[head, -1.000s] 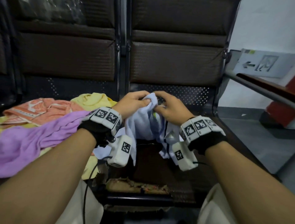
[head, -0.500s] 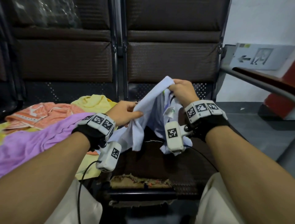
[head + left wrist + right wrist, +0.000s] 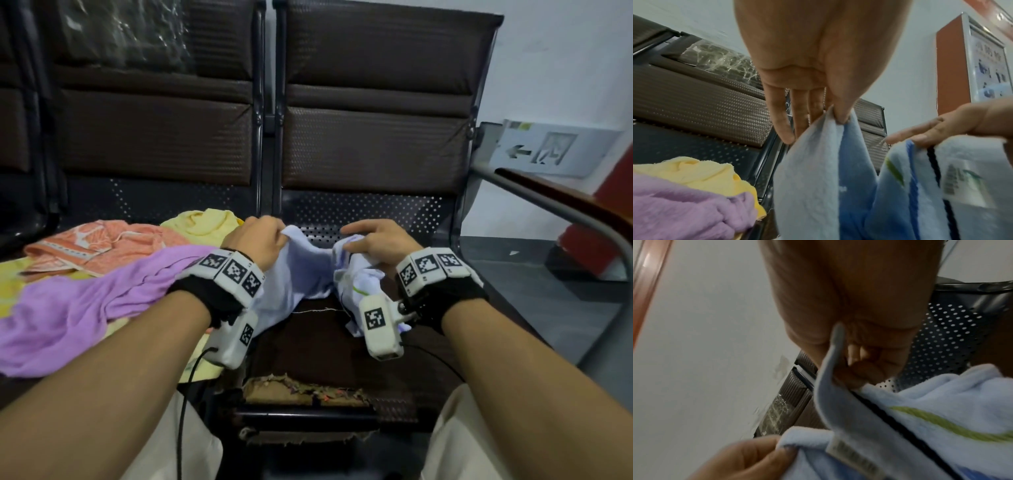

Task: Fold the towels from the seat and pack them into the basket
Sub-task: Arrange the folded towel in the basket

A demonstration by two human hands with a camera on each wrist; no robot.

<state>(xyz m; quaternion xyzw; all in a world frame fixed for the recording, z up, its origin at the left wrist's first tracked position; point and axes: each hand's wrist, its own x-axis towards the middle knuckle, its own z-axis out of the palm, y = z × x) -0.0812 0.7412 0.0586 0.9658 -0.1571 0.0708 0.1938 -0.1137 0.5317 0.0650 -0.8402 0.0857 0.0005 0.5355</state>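
Note:
A light blue towel (image 3: 301, 274) with dark and green stripes hangs bunched between my two hands above the dark right seat (image 3: 329, 346). My left hand (image 3: 263, 240) pinches one top edge of the towel (image 3: 824, 162) between thumb and fingers. My right hand (image 3: 370, 240) grips the other edge, fingers curled round the fabric (image 3: 920, 418) near its label. A purple towel (image 3: 85, 308), an orange one (image 3: 102, 246) and a yellow one (image 3: 202, 222) lie heaped on the left seat. No basket is in view.
Brown padded seat backs (image 3: 373, 144) stand behind. A metal armrest (image 3: 555, 209) runs along the right of the seat. The seat's front edge (image 3: 301, 394) is torn. My knees in pale trousers (image 3: 462, 438) are at the bottom.
My right hand came down from its raised position and my hands moved apart sideways, so the blue towel now sags low between them over the seat.

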